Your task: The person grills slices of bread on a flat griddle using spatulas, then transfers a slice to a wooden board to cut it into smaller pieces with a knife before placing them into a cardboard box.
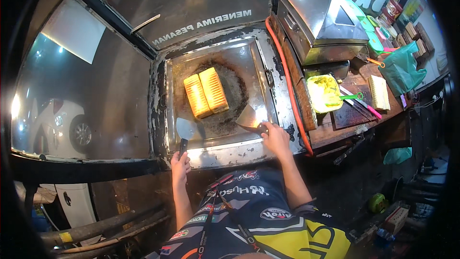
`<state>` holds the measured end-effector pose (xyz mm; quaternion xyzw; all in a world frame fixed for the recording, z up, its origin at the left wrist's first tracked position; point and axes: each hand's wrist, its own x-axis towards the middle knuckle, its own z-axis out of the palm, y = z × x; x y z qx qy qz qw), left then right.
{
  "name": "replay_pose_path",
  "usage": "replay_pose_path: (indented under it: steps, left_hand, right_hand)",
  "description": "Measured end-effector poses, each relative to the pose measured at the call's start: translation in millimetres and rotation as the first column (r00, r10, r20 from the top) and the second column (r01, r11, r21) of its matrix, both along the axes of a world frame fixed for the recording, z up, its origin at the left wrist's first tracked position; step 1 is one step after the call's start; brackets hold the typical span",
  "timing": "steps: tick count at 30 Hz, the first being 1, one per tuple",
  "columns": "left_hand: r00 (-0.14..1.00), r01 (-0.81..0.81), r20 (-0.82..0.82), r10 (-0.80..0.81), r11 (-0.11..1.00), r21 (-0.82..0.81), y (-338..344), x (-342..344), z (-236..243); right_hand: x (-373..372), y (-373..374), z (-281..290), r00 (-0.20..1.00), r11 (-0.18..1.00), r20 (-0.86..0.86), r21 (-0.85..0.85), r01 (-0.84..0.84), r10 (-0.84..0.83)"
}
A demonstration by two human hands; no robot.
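Two blocks of bread (206, 92), golden and browned in stripes on top, lie side by side on a square metal griddle (230, 136). My left hand (180, 167) is closed round the dark handle of a spatula (186, 128), whose rounded blade is over the griddle's near left part. In my right hand (276, 139) is a scraper (248, 117) with a wide flat metal blade, gripped by its dark handle. That blade is at the griddle's near right, apart from the bread. Neither tool touches the bread.
Right of the griddle runs an orange hose (289, 84). Beyond it, a wooden counter (330, 136) bears a tub of yellow spread (324, 93), a pink-handled knife (373, 111), a pale bread block (379, 93), a green bag (405, 69) and a metal box (323, 24). Glass panels (206, 7) stand behind.
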<state>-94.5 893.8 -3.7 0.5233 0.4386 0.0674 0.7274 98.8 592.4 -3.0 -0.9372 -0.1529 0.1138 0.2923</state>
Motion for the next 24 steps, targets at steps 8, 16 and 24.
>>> replay_pose_path:
  steps: [8,16,24]
  left_hand:
    - [1.0,-0.023,0.005,0.023,1.0,0.002,-2.1,1.2,3.7]
    - [1.0,-0.014,0.001,0.014,1.0,0.002,1.5,0.3,3.8]
    - [1.0,-0.017,0.021,0.017,1.0,-0.017,5.9,-6.1,0.1]
  right_hand:
    - [1.5,0.1,0.5,1.0,1.0,0.008,-0.004,-0.012,0.012]
    - [1.1,2.1,2.1,1.0,1.0,-0.001,-0.024,-0.015,0.015]
    - [-3.9,5.9,2.2,0.999,0.998,0.027,-0.068,-0.017,0.019]
